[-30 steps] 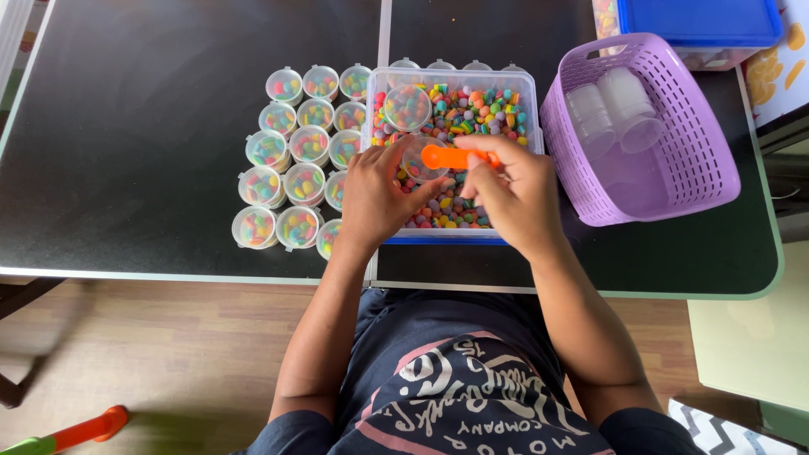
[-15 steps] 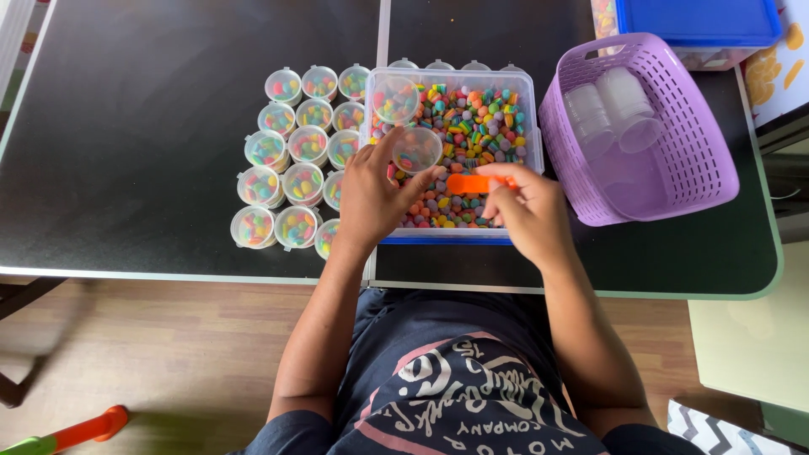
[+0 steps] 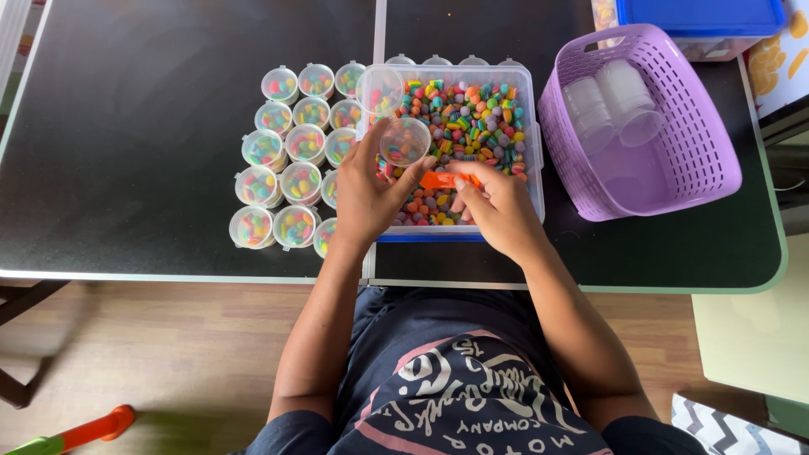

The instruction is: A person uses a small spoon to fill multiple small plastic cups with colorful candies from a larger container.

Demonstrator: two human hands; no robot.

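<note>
My left hand (image 3: 369, 200) holds a small clear plastic cup (image 3: 405, 140) with its hinged lid (image 3: 380, 89) flipped open, over a clear bin of multicoloured candies (image 3: 472, 118). A few candies lie in the cup. My right hand (image 3: 497, 206) grips an orange scoop (image 3: 445, 179) low in the candies, just right of the cup. Several filled and lidded cups (image 3: 291, 143) stand in rows to the left of the bin.
A purple basket (image 3: 683, 177) with stacked empty clear cups (image 3: 611, 97) sits right of the bin. A blue-lidded box (image 3: 699, 17) lies behind it. The black table's front edge (image 3: 168, 274) runs near my body. An orange-handled object (image 3: 93, 428) lies on the wooden floor.
The scoop has gone from above the candies down into them. My left hand has lifted the open cup a little farther back over the bin.
</note>
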